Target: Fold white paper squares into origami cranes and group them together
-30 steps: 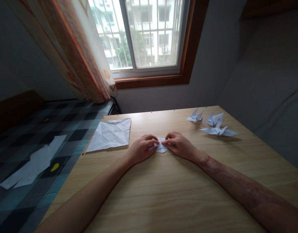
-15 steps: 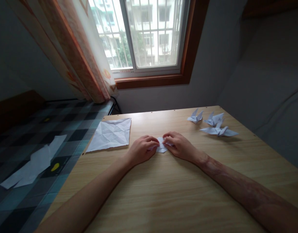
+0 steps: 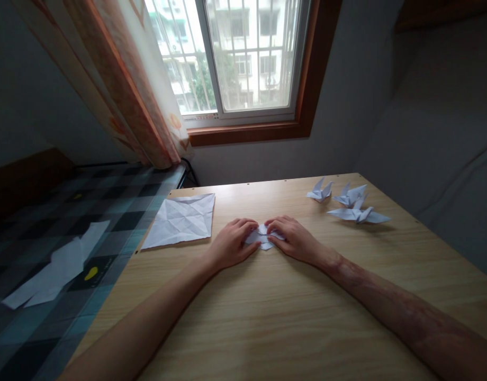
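A small piece of folded white paper point(image 3: 264, 238) lies on the wooden table between my hands. My left hand point(image 3: 234, 242) grips its left side, thumb low and fingers curled over the top. On the other side my right hand point(image 3: 290, 237) pinches the right part between thumb and fingers. The paper's middle shows between them, while its outer parts are partly covered by the fingers. To the left of my hands rests a creased square sheet of white paper point(image 3: 183, 219).
Folded paper cranes point(image 3: 358, 214) stand at the table's point(image 3: 243, 317) back right. Left of the table is a bed with a checked cover point(image 3: 120, 211), and white paper strips point(image 3: 61, 267) lie on it. A window point(image 3: 255, 58) and a curtain point(image 3: 124, 84) are beyond.
My left thumb and fingers have spread a little, so more of the folded paper's left side shows. My right hand stays almost in place on the paper.
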`<state>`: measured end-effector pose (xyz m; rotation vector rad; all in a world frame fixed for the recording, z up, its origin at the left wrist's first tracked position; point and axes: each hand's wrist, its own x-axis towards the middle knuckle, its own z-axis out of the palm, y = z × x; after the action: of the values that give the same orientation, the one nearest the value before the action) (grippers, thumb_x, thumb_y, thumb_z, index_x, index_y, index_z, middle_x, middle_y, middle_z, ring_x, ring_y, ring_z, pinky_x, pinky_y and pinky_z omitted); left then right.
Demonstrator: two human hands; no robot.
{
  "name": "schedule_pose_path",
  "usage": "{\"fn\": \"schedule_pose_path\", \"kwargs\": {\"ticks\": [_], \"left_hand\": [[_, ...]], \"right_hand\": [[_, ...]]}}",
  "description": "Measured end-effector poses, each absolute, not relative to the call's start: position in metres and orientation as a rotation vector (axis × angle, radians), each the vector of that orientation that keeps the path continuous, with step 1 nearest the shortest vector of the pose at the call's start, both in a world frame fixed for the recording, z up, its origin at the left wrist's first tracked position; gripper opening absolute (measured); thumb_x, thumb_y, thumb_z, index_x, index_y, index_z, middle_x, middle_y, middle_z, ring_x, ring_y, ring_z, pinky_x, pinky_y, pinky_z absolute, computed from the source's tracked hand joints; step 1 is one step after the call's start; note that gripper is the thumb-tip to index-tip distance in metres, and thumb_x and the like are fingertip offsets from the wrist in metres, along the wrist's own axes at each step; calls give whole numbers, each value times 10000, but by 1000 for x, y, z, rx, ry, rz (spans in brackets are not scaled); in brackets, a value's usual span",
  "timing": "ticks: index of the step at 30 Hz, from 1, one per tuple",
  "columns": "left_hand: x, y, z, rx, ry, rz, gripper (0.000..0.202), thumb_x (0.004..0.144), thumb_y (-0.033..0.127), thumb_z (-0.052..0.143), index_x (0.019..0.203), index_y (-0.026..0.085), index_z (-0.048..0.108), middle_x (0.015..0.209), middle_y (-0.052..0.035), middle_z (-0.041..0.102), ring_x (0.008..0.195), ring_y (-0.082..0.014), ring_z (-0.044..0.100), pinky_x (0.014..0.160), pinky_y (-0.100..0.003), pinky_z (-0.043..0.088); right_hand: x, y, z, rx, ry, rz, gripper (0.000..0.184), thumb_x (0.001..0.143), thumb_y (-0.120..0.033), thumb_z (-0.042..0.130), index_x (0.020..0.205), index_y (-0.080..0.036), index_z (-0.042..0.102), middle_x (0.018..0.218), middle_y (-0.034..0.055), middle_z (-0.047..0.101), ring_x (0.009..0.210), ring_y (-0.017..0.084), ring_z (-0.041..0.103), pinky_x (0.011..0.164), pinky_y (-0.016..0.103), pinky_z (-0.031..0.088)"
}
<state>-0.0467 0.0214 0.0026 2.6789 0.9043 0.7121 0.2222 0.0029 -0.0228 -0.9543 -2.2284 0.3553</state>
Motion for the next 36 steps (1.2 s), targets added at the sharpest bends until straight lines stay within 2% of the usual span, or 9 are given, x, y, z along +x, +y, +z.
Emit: {"fn": "schedule_pose_path", "kwargs": {"ticks": [5, 10, 18, 23, 26, 28, 30, 33, 36], "left_hand": [[-48, 23, 2, 2633, 852, 717, 240, 1017, 376, 712, 1221, 252, 688, 1274, -102, 739, 1176, -276, 695, 1048, -439, 567], [-48, 24, 3, 2612, 817, 725, 184, 1021, 360, 700, 1162, 241, 690, 1254, -100, 732, 1158, -265, 691, 1060, -435, 551], [-48, 24, 1, 2594, 919, 752, 356, 941, 346, 769, 1254, 237, 637, 1220, -94, 728, 1112, -288, 683, 973, -432, 566], [-48, 25, 1, 2581, 946, 742, 327, 915, 390, 806, 1177, 233, 689, 1157, -90, 711, 1078, -285, 666, 953, -425, 558], [-49, 26, 1, 2588, 938, 730, 276, 923, 414, 803, 1102, 230, 700, 1152, -93, 707, 1075, -286, 661, 954, -428, 554], [-49, 27, 1, 2588, 927, 739, 252, 930, 419, 794, 1055, 226, 691, 1143, -93, 709, 1066, -282, 662, 939, -421, 556], [-49, 28, 0, 2582, 914, 765, 228, 926, 395, 791, 1033, 228, 679, 1122, -85, 715, 1058, -276, 669, 930, -416, 561], [-49, 28, -2, 2582, 897, 804, 218, 903, 341, 801, 1044, 237, 670, 1111, -71, 727, 1045, -267, 679, 933, -418, 572], [-49, 28, -3, 2598, 845, 825, 225, 918, 336, 788, 1086, 246, 668, 1185, -78, 730, 1093, -265, 691, 959, -422, 589]], "right_hand": [[222, 3, -24, -1024, -2176, 354, 291, 997, -319, 785, 1244, -217, 670, 1343, 151, 738, 1254, 323, 680, 1108, 503, 531], [222, 3, -20, -1007, -2230, 363, 110, 1058, -310, 720, 1142, -240, 718, 1366, 122, 749, 1267, 310, 681, 1112, 505, 517], [218, 1, -14, -951, -2156, 562, 81, 931, -211, 838, 957, -243, 768, 1254, 76, 794, 1179, 279, 707, 1078, 465, 521], [215, -3, -13, -1060, -2012, 686, 297, 863, -151, 825, 1140, -233, 754, 1122, 60, 787, 1083, 272, 711, 971, 405, 556], [214, -5, -12, -1058, -1969, 727, 337, 881, -216, 826, 1205, -228, 733, 1161, 66, 773, 1089, 269, 708, 947, 387, 559], [213, -6, -11, -1062, -1940, 749, 256, 941, -303, 796, 1178, -227, 735, 1149, 67, 771, 1073, 261, 708, 926, 374, 557], [212, -6, -11, -1074, -1875, 798, 201, 1019, -385, 718, 1138, -224, 723, 1116, 65, 773, 1028, 245, 712, 885, 355, 559], [213, -3, -14, -1073, -1756, 882, 245, 1093, -444, 601, 1130, -222, 697, 1082, 65, 782, 984, 228, 719, 841, 337, 575], [213, 1, -21, -1055, -1725, 894, 272, 1077, -471, 625, 1071, -219, 726, 1189, 99, 778, 1093, 250, 726, 907, 364, 604]]}}
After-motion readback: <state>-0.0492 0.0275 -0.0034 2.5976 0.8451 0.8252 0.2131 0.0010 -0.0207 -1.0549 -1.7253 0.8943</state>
